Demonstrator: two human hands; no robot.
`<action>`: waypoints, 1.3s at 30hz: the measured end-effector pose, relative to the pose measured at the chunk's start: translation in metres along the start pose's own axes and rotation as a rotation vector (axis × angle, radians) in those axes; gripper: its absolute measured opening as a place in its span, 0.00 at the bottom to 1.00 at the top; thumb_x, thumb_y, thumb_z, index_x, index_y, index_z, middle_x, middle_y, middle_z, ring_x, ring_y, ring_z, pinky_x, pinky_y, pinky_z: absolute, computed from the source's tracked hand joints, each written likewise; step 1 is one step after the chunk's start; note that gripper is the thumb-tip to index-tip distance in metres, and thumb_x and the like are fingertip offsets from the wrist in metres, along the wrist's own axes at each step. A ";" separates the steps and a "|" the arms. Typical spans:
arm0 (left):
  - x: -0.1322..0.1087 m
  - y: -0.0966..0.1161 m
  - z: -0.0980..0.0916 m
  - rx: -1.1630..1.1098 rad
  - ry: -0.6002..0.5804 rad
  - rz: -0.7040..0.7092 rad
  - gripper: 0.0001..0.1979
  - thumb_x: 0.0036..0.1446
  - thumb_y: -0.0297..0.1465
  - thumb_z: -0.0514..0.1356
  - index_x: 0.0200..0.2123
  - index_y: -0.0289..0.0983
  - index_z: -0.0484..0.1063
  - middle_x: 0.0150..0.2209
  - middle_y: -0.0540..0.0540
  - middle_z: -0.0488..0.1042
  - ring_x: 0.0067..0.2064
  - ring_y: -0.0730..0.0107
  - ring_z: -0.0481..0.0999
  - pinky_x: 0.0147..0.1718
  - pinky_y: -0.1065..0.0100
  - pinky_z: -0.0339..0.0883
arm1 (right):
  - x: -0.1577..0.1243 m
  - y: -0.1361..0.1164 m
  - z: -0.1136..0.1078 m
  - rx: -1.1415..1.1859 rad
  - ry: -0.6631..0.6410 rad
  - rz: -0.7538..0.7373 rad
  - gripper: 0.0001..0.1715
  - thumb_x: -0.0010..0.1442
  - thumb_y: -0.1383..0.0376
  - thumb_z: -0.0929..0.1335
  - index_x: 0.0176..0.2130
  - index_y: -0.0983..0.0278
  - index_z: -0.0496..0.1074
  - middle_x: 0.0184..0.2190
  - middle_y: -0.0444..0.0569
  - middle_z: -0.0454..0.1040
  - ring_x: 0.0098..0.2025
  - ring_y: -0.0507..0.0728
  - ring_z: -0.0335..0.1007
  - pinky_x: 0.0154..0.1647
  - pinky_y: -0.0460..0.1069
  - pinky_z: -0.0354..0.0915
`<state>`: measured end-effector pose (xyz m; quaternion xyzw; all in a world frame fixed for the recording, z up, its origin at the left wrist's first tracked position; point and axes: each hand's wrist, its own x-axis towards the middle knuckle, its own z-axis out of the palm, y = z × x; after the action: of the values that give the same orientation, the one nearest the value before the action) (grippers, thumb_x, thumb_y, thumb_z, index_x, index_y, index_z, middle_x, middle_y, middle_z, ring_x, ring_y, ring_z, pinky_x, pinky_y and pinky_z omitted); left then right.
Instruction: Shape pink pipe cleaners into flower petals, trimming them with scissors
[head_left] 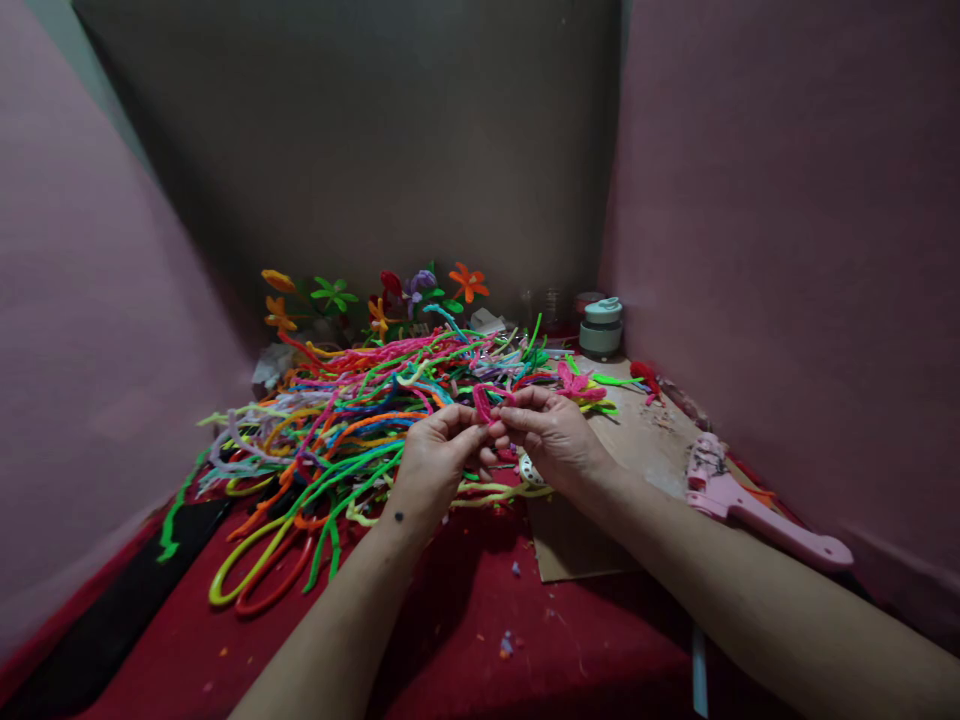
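Head: left fingers and right fingers pinch a pink strand; red cloth spreads nearer (past cardboard's edge).

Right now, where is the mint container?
In the head view, the mint container stands at the back, right of centre, beyond the right hand and near the right pink wall.

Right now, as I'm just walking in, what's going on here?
A person's left hand and right hand are pinching a bent pink fuzzy stem between their fingertips. A pile of many-coloured stems spreads beyond them and to the left, with fuzzy flowers behind it. A pink tool lies off to the right.
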<state>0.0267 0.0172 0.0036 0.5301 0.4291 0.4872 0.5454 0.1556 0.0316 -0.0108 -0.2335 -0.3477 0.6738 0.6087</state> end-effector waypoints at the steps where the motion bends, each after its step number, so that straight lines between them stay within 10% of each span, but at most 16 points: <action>1: 0.000 0.000 0.000 0.001 -0.001 0.003 0.12 0.39 0.32 0.66 0.25 0.33 0.67 0.22 0.50 0.73 0.19 0.77 0.70 0.16 0.75 0.66 | 0.000 0.000 -0.001 -0.013 -0.005 0.003 0.15 0.36 0.70 0.74 0.24 0.66 0.65 0.18 0.42 0.71 0.20 0.51 0.69 0.19 0.44 0.64; 25: -0.005 0.002 0.004 0.081 0.039 0.009 0.08 0.43 0.31 0.62 0.25 0.33 0.66 0.16 0.52 0.70 0.16 0.74 0.69 0.15 0.72 0.67 | -0.009 0.009 -0.005 -0.776 0.123 -0.557 0.02 0.50 0.67 0.66 0.27 0.64 0.67 0.23 0.42 0.67 0.24 0.49 0.62 0.25 0.45 0.61; 39: -0.005 0.004 0.004 0.068 0.047 -0.024 0.07 0.42 0.29 0.62 0.24 0.34 0.65 0.15 0.53 0.69 0.14 0.74 0.68 0.15 0.71 0.68 | -0.012 0.012 -0.007 -0.828 0.108 -0.608 0.02 0.51 0.70 0.65 0.29 0.64 0.66 0.24 0.42 0.66 0.25 0.49 0.61 0.28 0.46 0.60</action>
<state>0.0296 0.0117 0.0078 0.5317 0.4643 0.4781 0.5226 0.1552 0.0212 -0.0255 -0.3776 -0.6055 0.2596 0.6507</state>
